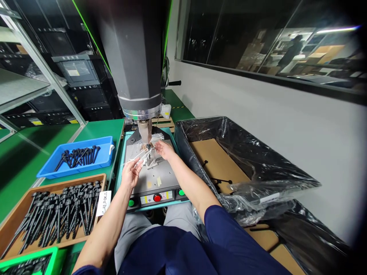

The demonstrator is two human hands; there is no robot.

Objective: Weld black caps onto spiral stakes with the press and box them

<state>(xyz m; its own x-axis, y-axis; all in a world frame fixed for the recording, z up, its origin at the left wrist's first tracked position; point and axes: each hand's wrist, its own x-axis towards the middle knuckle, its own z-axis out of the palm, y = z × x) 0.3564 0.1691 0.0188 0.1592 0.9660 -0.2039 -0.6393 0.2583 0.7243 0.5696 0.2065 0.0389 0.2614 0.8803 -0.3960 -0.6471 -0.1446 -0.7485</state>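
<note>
My left hand (132,173) is closed on some thin white strands (143,156), which look like cord or thin strips. They stretch across the metal fixture (151,164) under the machine's horn (145,131). My right hand (164,150) is on the other side, its thumb and fingers pinched at the far end of the strands. Between the hands a small black round-headed part (148,146) stands at the fixture, just below the horn tip. Clear plastic film (157,136) lies behind it.
On the left are a blue tray (47,172) and a wooden tray (99,179) of black rods, plus a green bin (54,259). A box lined with black plastic (200,168) stands right. Red (157,198) and green buttons (131,203) line the machine's front.
</note>
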